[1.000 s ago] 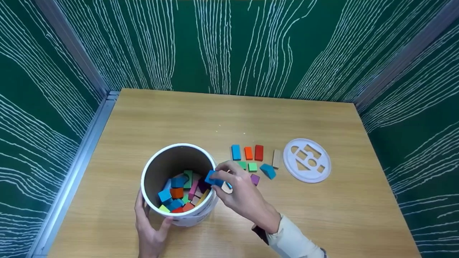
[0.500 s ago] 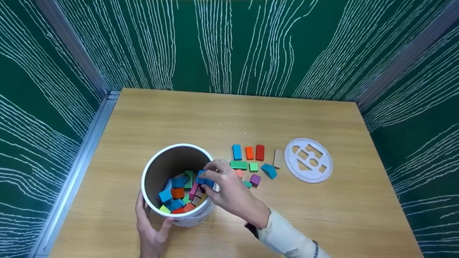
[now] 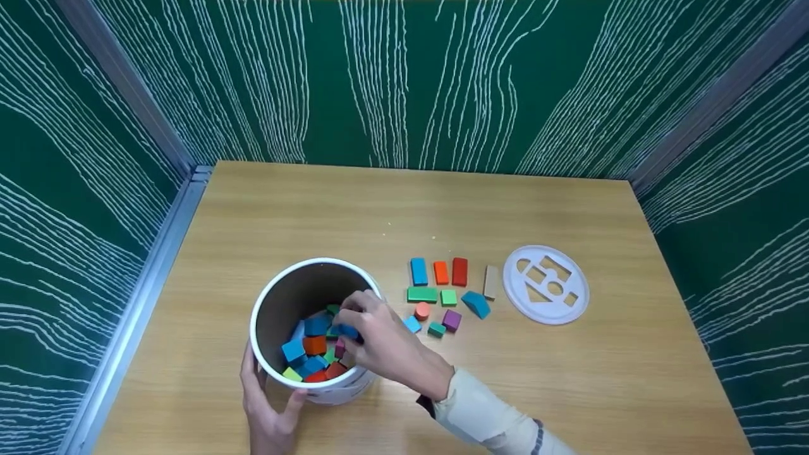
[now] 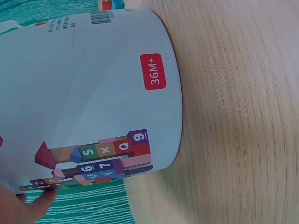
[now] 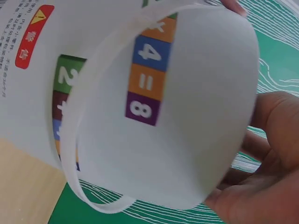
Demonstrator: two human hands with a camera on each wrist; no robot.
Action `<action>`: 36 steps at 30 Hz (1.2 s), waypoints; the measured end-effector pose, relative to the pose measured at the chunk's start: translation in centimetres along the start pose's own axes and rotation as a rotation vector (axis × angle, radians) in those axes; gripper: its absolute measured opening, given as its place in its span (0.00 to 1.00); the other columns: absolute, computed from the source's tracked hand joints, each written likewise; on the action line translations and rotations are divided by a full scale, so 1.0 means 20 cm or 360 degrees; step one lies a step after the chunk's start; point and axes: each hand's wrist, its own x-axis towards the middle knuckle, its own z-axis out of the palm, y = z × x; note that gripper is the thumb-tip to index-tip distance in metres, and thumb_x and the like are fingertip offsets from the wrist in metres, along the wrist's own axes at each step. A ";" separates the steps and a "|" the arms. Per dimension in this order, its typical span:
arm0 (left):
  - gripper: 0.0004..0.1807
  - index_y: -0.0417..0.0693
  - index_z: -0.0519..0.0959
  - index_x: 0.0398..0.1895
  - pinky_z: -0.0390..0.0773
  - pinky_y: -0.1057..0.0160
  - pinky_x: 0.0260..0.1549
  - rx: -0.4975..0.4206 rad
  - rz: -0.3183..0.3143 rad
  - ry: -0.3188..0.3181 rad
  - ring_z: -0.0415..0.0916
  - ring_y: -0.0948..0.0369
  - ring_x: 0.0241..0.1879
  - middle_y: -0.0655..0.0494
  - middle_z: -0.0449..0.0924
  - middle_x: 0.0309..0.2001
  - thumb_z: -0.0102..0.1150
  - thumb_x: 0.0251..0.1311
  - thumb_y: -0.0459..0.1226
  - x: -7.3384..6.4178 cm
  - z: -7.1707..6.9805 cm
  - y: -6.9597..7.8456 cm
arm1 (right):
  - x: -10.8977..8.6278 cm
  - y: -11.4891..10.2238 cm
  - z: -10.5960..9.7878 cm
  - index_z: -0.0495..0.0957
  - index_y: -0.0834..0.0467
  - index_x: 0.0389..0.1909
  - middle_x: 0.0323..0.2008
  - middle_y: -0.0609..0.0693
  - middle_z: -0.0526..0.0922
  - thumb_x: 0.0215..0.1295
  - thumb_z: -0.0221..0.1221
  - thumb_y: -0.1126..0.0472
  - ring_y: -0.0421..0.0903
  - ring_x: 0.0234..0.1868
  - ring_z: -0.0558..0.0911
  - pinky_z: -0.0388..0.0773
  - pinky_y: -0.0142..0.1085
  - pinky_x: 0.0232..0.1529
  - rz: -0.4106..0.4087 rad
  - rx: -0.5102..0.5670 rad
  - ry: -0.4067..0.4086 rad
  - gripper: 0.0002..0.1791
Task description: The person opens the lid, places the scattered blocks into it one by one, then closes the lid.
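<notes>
A white bucket [image 3: 341, 395] with an open top stands on the table, loose coloured blocks inside, among them an orange block [image 3: 315, 345]. My left hand [image 3: 272, 420] grips its near left side, thumb by the rim and fingers round the wall. Over the right part of the rim, my right hand [image 3: 382, 338] reaches inside and pinches a blue block [image 3: 346, 330], mostly covered by the fingers. The left wrist view shows the bucket's printed wall [image 4: 107, 84]. In the right wrist view, a white carrying handle [image 5: 74, 130] hangs across the wall, and the held block is hidden.
Right of the bucket lie several loose blocks, including a red block [image 3: 459, 272], a green block [image 3: 422, 294] and a purple block [image 3: 452, 320]. Beyond them rests a white lid [image 3: 515, 297] with shaped cut-outs. Green patterned panels [image 3: 442, 82] border the wooden table [image 3: 316, 208].
My right hand has moved left and lower into the bucket with the blue block, uncovering small blocks on the table. The left hand has kept its hold.
</notes>
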 end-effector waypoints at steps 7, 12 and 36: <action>0.50 0.60 0.48 0.74 0.58 0.72 0.62 0.0001 0.0047 0.0010 0.53 0.61 0.66 0.60 0.51 0.72 0.66 0.50 0.35 0.00 0.00 0.00 | 0.03 -0.01 0.02 0.84 0.56 0.44 0.48 0.51 0.76 0.54 0.66 0.65 0.45 0.49 0.72 0.80 0.32 0.44 0.0050 -0.0034 -0.0102 0.14; 0.50 0.60 0.48 0.74 0.59 0.72 0.61 0.0016 0.0073 0.0029 0.54 0.61 0.65 0.60 0.51 0.72 0.66 0.50 0.34 -0.01 0.00 -0.01 | 0.05 -0.03 0.02 0.83 0.55 0.46 0.50 0.51 0.76 0.56 0.66 0.63 0.46 0.50 0.71 0.81 0.33 0.44 0.0097 -0.0066 -0.0183 0.15; 0.49 0.61 0.47 0.74 0.60 0.64 0.64 0.0026 0.0037 0.0006 0.53 0.61 0.65 0.60 0.51 0.72 0.64 0.51 0.35 -0.01 0.00 -0.02 | 0.09 -0.03 0.05 0.83 0.54 0.46 0.45 0.50 0.78 0.53 0.66 0.66 0.44 0.45 0.73 0.80 0.31 0.44 0.0043 -0.0083 -0.0222 0.17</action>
